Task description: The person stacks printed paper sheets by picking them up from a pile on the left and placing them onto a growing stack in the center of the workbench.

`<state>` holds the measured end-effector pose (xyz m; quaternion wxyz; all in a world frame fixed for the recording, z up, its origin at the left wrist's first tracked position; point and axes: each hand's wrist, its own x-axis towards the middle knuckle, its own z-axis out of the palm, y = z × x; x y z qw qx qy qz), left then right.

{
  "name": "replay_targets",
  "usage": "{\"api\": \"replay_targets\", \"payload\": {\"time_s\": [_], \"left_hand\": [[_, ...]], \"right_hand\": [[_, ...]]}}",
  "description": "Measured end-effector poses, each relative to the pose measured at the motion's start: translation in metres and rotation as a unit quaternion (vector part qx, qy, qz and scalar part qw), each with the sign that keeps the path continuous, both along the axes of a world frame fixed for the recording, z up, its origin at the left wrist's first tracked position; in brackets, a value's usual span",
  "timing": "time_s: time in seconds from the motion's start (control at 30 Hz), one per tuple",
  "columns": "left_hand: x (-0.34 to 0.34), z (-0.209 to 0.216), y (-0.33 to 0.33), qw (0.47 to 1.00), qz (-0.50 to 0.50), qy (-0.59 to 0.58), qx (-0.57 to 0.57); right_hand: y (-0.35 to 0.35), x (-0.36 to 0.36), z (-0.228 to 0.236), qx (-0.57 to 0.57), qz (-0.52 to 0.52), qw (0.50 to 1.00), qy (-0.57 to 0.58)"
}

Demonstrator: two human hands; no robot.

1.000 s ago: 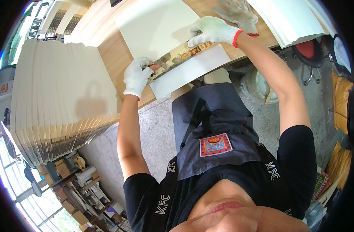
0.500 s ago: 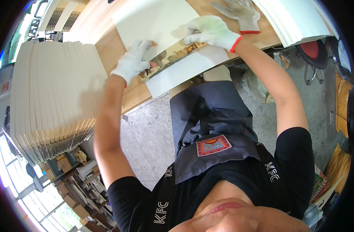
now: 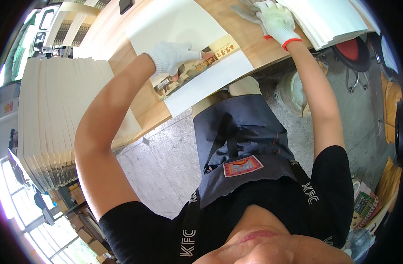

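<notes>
My left hand, in a white knit glove with bare thumb and index tips, lies spread on a long printed paper strip with brown and yellow pictures and red lettering. The strip crosses a large white sheet, and a white band shows on its near side at the table edge. Farther right, my right hand, in a white glove with a red cuff, has its fingers extended over a loose grey-white glove. Whether it touches that glove is hard to tell.
A stack of white sheets lies right of my right hand. Tall piles of folded cream paper stand at the left. A dark phone lies on the wooden table. Below right are a bucket and a red-seated stool.
My right hand has left the printed strip and moved right to the loose glove. My left hand has slid right along the strip. More of the strip's right end now shows.
</notes>
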<state>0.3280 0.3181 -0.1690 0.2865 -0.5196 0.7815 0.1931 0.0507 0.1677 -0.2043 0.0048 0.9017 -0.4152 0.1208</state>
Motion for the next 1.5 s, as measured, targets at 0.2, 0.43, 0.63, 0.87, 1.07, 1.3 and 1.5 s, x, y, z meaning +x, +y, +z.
{"api": "replay_targets", "payload": {"time_s": [0.2, 0.43, 0.63, 0.87, 1.07, 1.3, 1.5], "left_hand": [[0.015, -0.016, -0.003, 1.0, 0.001, 0.029, 0.008], [0.004, 0.01, -0.001, 0.999, -0.01, 0.051, 0.004], [0.008, -0.026, -0.018, 0.941, 0.17, 0.281, -0.082], [0.002, -0.015, -0.009, 0.934, 0.193, 0.274, -0.123], [0.028, -0.033, -0.006, 0.976, 0.001, 0.206, -0.067], [0.007, -0.017, 0.0, 0.998, 0.064, 0.009, -0.025], [0.004, -0.008, 0.002, 0.999, 0.045, -0.003, 0.025]], "right_hand": [[0.004, 0.014, -0.023, -0.054, 0.363, 0.911, -0.19], [0.054, 0.063, -0.035, -0.072, 0.529, 0.839, -0.1], [0.173, 0.159, -0.063, -0.141, 0.505, 0.836, -0.16], [0.196, 0.18, -0.052, -0.032, 0.509, 0.855, -0.092], [0.151, 0.148, -0.053, -0.007, 0.506, 0.856, -0.106], [0.163, 0.146, -0.038, -0.026, 0.484, 0.87, -0.093], [0.024, 0.01, -0.056, -0.075, 0.405, 0.908, -0.074]]}}
